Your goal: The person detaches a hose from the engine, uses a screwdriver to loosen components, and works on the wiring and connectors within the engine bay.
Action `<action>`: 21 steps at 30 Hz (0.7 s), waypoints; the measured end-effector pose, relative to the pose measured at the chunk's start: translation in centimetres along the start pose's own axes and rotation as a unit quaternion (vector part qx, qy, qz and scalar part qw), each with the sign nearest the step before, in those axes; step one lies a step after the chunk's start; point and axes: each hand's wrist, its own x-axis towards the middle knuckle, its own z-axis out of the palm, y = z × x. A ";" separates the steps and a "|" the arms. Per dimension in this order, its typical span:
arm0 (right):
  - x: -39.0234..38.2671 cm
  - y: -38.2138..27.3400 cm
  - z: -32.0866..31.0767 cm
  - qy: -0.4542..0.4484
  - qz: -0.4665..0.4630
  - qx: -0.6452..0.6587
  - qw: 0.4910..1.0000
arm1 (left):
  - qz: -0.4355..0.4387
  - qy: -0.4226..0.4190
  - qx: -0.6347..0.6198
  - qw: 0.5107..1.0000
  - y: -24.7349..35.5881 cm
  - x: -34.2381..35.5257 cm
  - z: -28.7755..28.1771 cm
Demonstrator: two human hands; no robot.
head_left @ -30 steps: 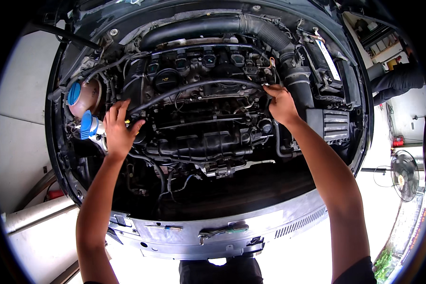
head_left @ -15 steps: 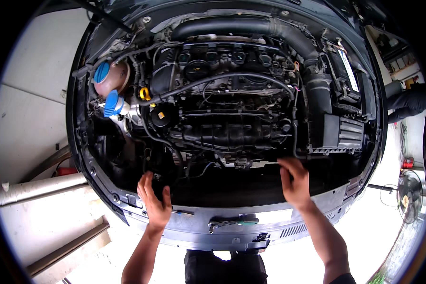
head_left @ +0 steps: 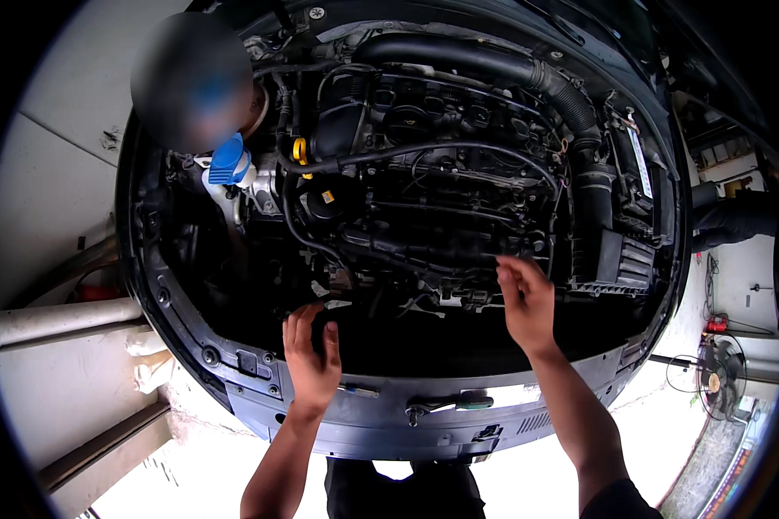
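My left hand [head_left: 312, 362] hovers over the front edge of the engine bay, its thumb apart from the fingers and nothing in it. Farther right, my right hand [head_left: 528, 304] reaches in near the front of the black engine [head_left: 441, 246]. Its fingers bend loosely, with the thumb apart, and I see nothing held. A ratchet wrench [head_left: 450, 405] with a green-and-black handle lies on the grey front panel [head_left: 355, 426] between my forearms. Beside my left wrist, a small slim tool [head_left: 357, 391] rests on the same panel.
A blue-capped filler neck [head_left: 229, 162] and a yellow dipstick handle [head_left: 299, 150] stand at the left of the bay. A blurred round patch covers the upper left. The black air filter box [head_left: 619, 261] and battery [head_left: 632, 173] sit right. A fan [head_left: 720, 378] stands beyond the car.
The view has shifted, and the engine sits slightly farther right in it. My right hand has moved forward toward the engine. A blurred patch now covers the round blue-capped reservoir.
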 end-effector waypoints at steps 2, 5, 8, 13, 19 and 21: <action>5.0 -0.2 2.1 -0.006 -0.030 -0.049 0.998 | -0.023 -0.017 -0.073 0.997 0.8 2.6 0.8; 11.7 2.9 5.0 -0.045 -0.003 -0.119 0.992 | 0.101 -0.017 -0.091 0.991 3.4 8.6 4.8; 14.8 3.3 8.1 -0.078 0.058 -0.120 0.988 | 0.130 -0.036 -0.056 0.989 3.6 14.5 10.1; 15.8 6.1 9.5 -0.061 -0.014 -0.155 0.986 | 0.126 -0.117 0.061 0.983 2.8 18.5 15.4; 15.7 5.1 10.2 -0.057 0.011 -0.235 0.970 | 0.018 -0.250 0.020 0.968 2.1 20.6 16.1; 15.8 5.8 10.3 -0.046 -0.002 -0.210 0.977 | 0.044 -0.237 0.030 0.970 2.0 20.6 16.4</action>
